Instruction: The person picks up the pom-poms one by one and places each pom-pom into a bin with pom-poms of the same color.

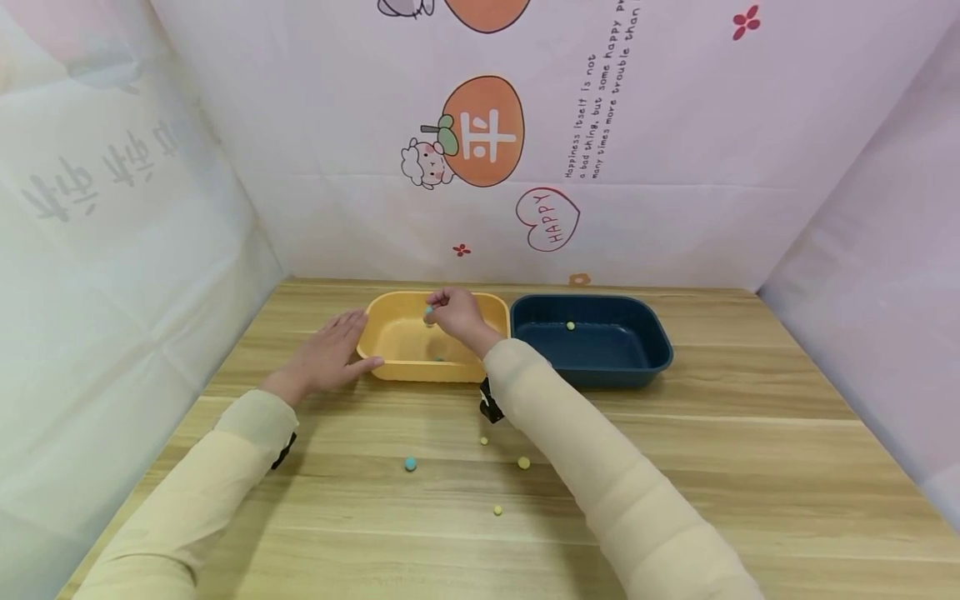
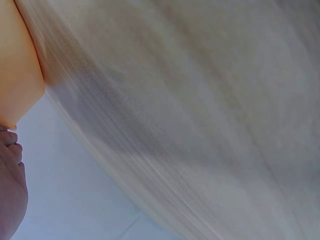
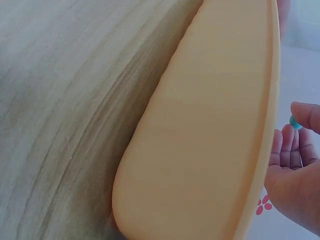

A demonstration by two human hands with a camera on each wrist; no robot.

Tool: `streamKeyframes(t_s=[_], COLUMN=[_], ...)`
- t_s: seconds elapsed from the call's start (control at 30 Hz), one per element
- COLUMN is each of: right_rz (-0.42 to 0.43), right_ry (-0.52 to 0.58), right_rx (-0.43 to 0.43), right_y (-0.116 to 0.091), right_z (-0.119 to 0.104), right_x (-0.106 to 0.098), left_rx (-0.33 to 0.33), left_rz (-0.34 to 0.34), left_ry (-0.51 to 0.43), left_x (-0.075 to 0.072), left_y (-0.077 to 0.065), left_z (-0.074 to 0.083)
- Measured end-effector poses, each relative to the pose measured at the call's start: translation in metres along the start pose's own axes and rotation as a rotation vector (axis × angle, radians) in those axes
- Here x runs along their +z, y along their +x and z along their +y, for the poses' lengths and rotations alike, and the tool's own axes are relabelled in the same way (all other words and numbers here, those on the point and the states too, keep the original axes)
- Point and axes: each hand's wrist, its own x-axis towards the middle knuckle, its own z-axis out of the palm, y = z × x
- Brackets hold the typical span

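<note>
Over the yellow tray point(image 1: 423, 372), my right hand point(image 1: 459, 317) pinches a small blue ball point(image 3: 295, 123) between thumb and fingertips. The right wrist view shows that ball beyond the tray's side wall, above its rim. My left hand point(image 1: 326, 354) rests at the tray's left end, fingers straight along the rim and thumb toward the front corner. In the left wrist view only a part of that hand point(image 2: 11, 185) shows beside the tray. Low inside the tray, a blue-green ball point(image 1: 439, 359) peeks over the front wall.
A navy tray point(image 1: 600, 377) stands against the yellow one's right side, with a yellow ball point(image 1: 571, 326) inside. On the wooden table point(image 1: 360, 533) in front lie a blue ball point(image 1: 410, 464) and yellow balls point(image 1: 523, 463). A printed cloth point(image 1: 645, 225) hangs behind.
</note>
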Motion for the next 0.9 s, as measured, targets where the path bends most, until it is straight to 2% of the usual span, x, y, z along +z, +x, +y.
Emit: streamKeyframes(t_s=[0.9], right_rz=[0.007], right_ry=[-0.020], right_rx=[-0.036], right_y=[-0.0027], right_z=[-0.0052], right_x=[-0.0001], left_rx=[0.000], left_rz=[0.005], left_ry=[-0.002], left_x=[-0.0001], left_y=[-0.0003], left_z=[0.0003])
